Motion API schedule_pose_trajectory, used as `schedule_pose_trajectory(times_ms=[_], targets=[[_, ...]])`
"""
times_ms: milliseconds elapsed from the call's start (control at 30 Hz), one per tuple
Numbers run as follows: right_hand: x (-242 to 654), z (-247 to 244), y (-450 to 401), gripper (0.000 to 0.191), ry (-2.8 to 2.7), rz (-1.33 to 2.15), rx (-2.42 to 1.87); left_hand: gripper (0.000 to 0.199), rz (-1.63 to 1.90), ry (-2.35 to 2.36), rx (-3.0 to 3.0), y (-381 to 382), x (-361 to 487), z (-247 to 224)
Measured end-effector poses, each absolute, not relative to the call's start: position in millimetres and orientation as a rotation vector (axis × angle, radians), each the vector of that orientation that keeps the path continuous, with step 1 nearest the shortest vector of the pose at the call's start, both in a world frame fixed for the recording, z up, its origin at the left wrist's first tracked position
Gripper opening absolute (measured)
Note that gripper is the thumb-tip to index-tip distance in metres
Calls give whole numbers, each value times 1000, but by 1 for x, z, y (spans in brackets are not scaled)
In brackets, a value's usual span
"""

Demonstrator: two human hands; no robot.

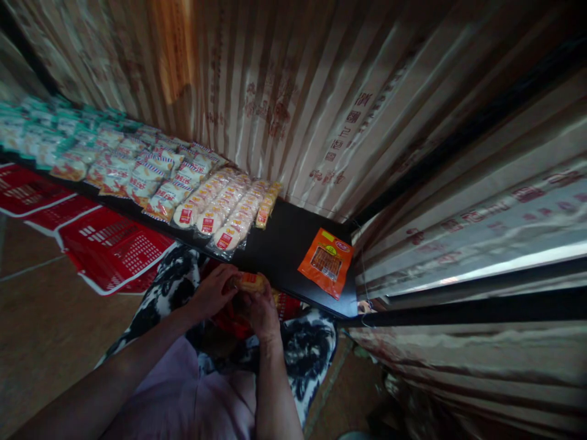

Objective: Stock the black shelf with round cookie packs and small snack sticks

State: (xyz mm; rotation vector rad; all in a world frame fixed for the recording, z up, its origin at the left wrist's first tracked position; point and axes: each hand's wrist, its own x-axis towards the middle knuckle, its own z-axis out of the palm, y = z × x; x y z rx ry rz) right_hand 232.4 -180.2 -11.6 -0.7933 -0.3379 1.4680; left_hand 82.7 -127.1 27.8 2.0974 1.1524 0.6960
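Note:
Over my lap, at the front edge of the black shelf [279,250], both hands hold a small yellow snack packet [251,281] with a red label. The fingers of my left hand [221,288] close on its left end. My right hand [263,310] grips it from the right and below. Just beyond lie rows of round white rice crackers [228,231] in clear wrappers. A similar yellow packet [266,208] stands at the right end of these rows. Below my hands is something red [238,324], partly hidden by them.
An orange snack pouch [327,263] lies at the shelf's right end. White snack bags [147,177] and green-and-white packets [50,131] fill its left. Red printed bags [110,247] hang along the front edge. A pleated printed curtain [284,98] rises behind; a dark bar [458,128] crosses it at right.

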Motion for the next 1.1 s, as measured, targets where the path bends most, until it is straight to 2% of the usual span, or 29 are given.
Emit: schedule_pose_trajectory(times_ms=[300,633,1100], targets=[[235,-16,-182,48,-333,1498,-752,35,755,1156,2062,-127,83,35],[233,-11,-181,19,-326,1501,-693,42,757,1103,2041,-128,82,32],[232,-8,-181,14,-408,1509,-748,47,849,1218,1931,-127,85,22]])
